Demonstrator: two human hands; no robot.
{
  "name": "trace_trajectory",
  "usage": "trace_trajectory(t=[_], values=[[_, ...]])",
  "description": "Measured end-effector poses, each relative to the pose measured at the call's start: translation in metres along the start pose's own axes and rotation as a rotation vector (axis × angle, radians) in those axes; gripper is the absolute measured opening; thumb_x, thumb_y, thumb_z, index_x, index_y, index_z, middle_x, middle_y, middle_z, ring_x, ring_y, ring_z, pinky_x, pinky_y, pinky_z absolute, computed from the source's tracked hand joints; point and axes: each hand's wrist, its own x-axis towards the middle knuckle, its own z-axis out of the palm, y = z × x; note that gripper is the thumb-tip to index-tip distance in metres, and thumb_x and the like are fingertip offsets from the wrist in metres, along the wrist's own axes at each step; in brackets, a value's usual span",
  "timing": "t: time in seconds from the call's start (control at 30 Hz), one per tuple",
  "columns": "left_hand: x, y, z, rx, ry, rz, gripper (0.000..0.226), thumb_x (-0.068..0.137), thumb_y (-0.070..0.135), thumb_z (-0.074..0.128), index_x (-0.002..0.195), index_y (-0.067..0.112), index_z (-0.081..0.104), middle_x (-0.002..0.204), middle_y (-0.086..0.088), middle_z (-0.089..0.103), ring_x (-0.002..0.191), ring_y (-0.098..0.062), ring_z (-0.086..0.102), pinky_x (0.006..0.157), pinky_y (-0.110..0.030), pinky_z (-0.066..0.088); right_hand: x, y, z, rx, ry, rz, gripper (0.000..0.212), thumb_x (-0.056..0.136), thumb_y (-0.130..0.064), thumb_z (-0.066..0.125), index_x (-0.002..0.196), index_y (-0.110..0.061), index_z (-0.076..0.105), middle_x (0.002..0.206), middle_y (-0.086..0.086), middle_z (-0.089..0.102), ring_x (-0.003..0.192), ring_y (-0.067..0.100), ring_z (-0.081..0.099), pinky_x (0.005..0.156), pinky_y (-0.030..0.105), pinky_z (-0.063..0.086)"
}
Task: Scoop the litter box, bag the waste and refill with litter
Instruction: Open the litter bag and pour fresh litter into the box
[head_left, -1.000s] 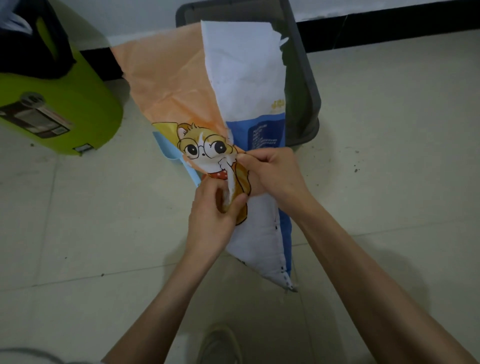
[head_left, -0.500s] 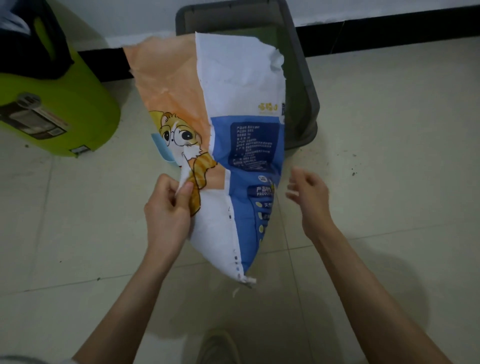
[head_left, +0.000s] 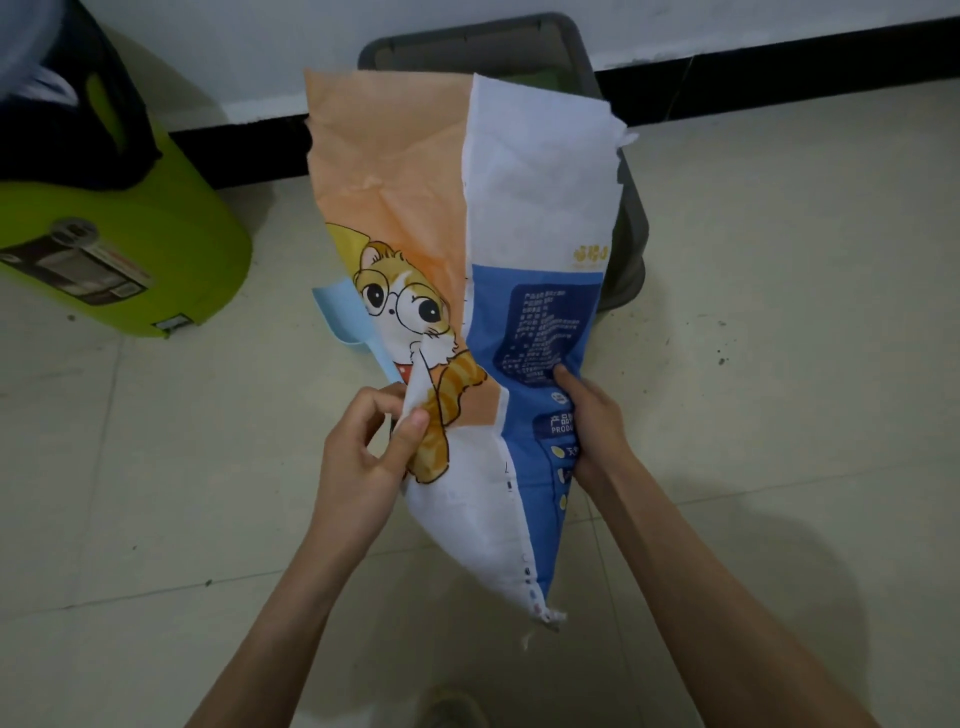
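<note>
Shoe (head_left: 451, 709): toe only, at the lower edge, on the tiled floor (head_left: 156, 493).

Left hand (head_left: 363, 457): thumb and curled fingers (head_left: 413, 431) pinch a white fold at the left edge of the litter bag (head_left: 457, 291).

Right hand (head_left: 592, 431): fingers wrapped round the bag's right edge, on the blue panel.

Litter bag: woven sack, limp and flattened, held up between both hands above the floor, narrowing to a frayed stitched corner nearest the person. Left face orange with a cartoon cat in round glasses; right face white above, blue below with printed text. Far edge torn and ragged.

Scoop (head_left: 345, 325): pale blue, on the floor, partly hidden behind the bag.

Litter box (head_left: 626, 228): dark grey, against the wall, mostly covered by the bag.

Green container (head_left: 156, 244): lime, labelled, far left.
</note>
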Motion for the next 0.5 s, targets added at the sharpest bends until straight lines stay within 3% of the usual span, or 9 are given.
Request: trace_trajectory(t=[0.1, 0.17, 0.23, 0.3, 0.37, 0.5], values=[[-0.001, -0.005, -0.006, -0.074, -0.042, -0.044, 0.023, 0.084, 0.029, 0.062, 0.089, 0.007, 0.059, 0.086, 0.014, 0.069, 0.085, -0.004, 0.064, 0.076, -0.016, 0.050, -0.002, 0.001, 0.003, -0.029, 0.044, -0.047, 0.023, 0.092, -0.021, 0.058, 0.107, -0.004, 0.064, 0.089, 0.009, 0.070, 0.069, 0.019, 0.065, 0.056, 0.025, 0.055], [0.000, -0.011, -0.010, -0.179, 0.018, -0.113, 0.027, 0.089, 0.037, 0.056, 0.095, 0.011, 0.062, 0.096, 0.013, 0.069, 0.096, -0.006, 0.063, 0.080, -0.017, 0.048, -0.004, 0.002, 0.007, -0.037, 0.061, -0.069, 0.015, 0.093, -0.019, 0.057, 0.095, -0.008, 0.066, 0.085, 0.007, 0.069, 0.069, 0.019, 0.065, 0.061, 0.027, 0.054], [0.007, -0.017, -0.014, -0.294, 0.119, -0.197, 0.038, 0.089, 0.047, 0.049, 0.108, 0.015, 0.061, 0.116, 0.003, 0.065, 0.111, -0.013, 0.059, 0.088, -0.027, 0.047, -0.005, 0.001, 0.011, -0.034, 0.070, -0.066, 0.013, 0.094, -0.019, 0.056, 0.087, -0.012, 0.065, 0.082, 0.006, 0.069, 0.069, 0.019, 0.065, 0.063, 0.029, 0.055], [0.016, -0.019, -0.018, -0.319, 0.169, -0.238, 0.031, 0.095, 0.037, 0.048, 0.118, 0.019, 0.057, 0.123, -0.001, 0.061, 0.114, -0.017, 0.058, 0.089, -0.033, 0.048, -0.006, 0.001, 0.014, -0.023, 0.075, -0.056, 0.014, 0.093, -0.020, 0.056, 0.085, -0.013, 0.065, 0.080, 0.006, 0.069, 0.068, 0.019, 0.065, 0.065, 0.031, 0.055], [0.024, -0.021, -0.019, -0.269, 0.099, -0.281, 0.030, 0.097, 0.029, 0.046, 0.122, 0.018, 0.057, 0.120, -0.001, 0.065, 0.109, -0.018, 0.062, 0.088, -0.033, 0.052, -0.007, 0.001, 0.015, -0.017, 0.075, -0.057, 0.014, 0.094, -0.020, 0.056, 0.086, -0.013, 0.065, 0.081, 0.006, 0.069, 0.069, 0.020, 0.065, 0.066, 0.032, 0.055], [0.025, -0.017, -0.014, -0.284, 0.042, -0.330, 0.021, 0.096, 0.016, 0.047, 0.104, 0.013, 0.066, 0.100, 0.000, 0.073, 0.096, -0.020, 0.067, 0.078, -0.027, 0.056, -0.005, 0.002, 0.015, -0.004, 0.079, -0.055, 0.017, 0.094, -0.022, 0.056, 0.097, -0.009, 0.065, 0.083, 0.007, 0.069, 0.068, 0.020, 0.064, 0.064, 0.031, 0.055]])
